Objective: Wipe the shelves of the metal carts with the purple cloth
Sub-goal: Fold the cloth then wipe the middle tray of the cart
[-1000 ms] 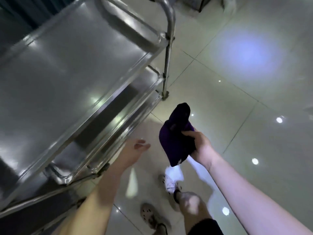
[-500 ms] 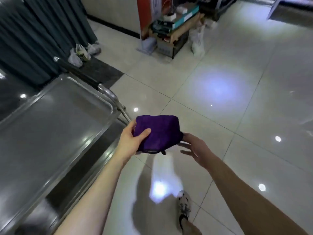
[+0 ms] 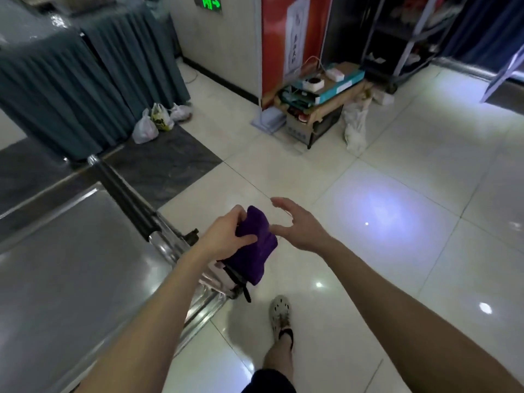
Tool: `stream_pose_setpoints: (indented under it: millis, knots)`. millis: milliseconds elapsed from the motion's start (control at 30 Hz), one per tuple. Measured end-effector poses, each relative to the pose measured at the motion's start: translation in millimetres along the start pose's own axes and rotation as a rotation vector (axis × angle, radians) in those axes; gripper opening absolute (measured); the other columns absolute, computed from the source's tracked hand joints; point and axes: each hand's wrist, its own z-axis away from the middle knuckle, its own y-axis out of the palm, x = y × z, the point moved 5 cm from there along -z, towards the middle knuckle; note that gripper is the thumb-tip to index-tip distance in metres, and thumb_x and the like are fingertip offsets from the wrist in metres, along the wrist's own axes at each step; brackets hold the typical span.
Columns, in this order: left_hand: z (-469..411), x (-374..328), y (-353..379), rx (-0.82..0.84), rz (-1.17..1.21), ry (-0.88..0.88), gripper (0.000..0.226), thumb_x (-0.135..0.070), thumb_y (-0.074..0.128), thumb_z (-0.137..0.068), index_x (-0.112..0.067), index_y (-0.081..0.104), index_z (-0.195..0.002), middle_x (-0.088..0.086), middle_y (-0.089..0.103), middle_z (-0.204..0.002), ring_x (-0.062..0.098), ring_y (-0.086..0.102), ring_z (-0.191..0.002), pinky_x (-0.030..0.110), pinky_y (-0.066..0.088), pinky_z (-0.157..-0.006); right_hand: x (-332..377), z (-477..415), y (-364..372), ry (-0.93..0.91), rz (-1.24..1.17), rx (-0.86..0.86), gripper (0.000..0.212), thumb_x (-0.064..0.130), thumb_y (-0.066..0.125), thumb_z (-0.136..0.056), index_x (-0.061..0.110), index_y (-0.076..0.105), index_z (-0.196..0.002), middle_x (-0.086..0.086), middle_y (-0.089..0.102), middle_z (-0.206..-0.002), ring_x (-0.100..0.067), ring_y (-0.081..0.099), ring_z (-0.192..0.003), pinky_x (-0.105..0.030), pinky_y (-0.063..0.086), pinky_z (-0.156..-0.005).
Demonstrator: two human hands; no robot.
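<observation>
Gripping of the cloth [image 3: 256,245] is done by the left hand [image 3: 224,239]: thumb laid across the front, fingers curled over the top, cloth bunched and hanging, w/ a dark tag [image 3: 244,289] dangling at its 6 o'clock. The right hand [image 3: 300,226] is held just beside the cloth at 3 o'clock, fingers spread and relaxed, nothing held; contact w/ the cloth can't be confirmed. The cloth is held in the air off the near corner of the cart [image 3: 166,245], not on any shelf.

Step judged: a regrip between wipes, no wiping contact at this moment. The top shelf [image 3: 71,265] lies at 9 o'clock; lower shelves are hidden under it, so what's done or left can't be told. Next move prob. calls for the cloth to be flattened under a palm and brought down onto a shelf surface at 8–9 o'clock.

Edges to be minded: the raised rim [image 3: 198,310] at the corner, right below the left wrist, and the handle [image 3: 122,191] running toward 10–11 o'clock. A foot [image 3: 280,310] is planted at 6 o'clock, near that corner.

Open room: bare floor [image 3: 397,279] from 12 to 4 o'clock. Bags [image 3: 146,129] at 11 and a low stand [image 3: 317,109] at 1 are well apart from the hands.
</observation>
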Motion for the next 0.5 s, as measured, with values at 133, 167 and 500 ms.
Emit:
stream_pose_setpoints:
  millis: [133,167,500]
  knots:
    - [-79,-1,-23,0.102,0.027,0.029,0.035,-0.025,0.083,-0.094,-0.032,0.052,-0.106,-0.009,0.073,-0.107,0.012,0.071,-0.096,0.034,0.063,-0.077,25,-96,-21,0.031,0.088,0.213,0.050,0.025,0.076,-0.099,0.027,0.062,-0.146,0.005,0.068,-0.134,-0.017,0.064,-0.121,-0.033,0.059,-0.092]
    - [-93,2,-33,0.112,0.035,0.032,0.037,-0.025,0.084,-0.092,-0.034,0.051,-0.107,-0.012,0.073,-0.108,0.008,0.071,-0.096,0.027,0.061,-0.073,32,-117,-27,-0.008,0.136,0.231,0.034,0.024,0.076,-0.099,0.025,0.070,-0.133,0.003,0.073,-0.122,-0.019,0.067,-0.113,-0.040,0.060,-0.093]
    - [-189,121,-162,-0.202,-0.044,-0.365,0.015,-0.040,0.080,-0.093,-0.033,0.067,-0.095,-0.011,0.074,-0.084,0.018,0.070,-0.083,0.039,0.057,-0.075,110,-348,-12,-0.204,0.212,0.384,0.023,0.015,0.073,-0.097,0.036,0.066,-0.102,0.012,0.071,-0.103,-0.012,0.070,-0.098,-0.034,0.062,-0.082]
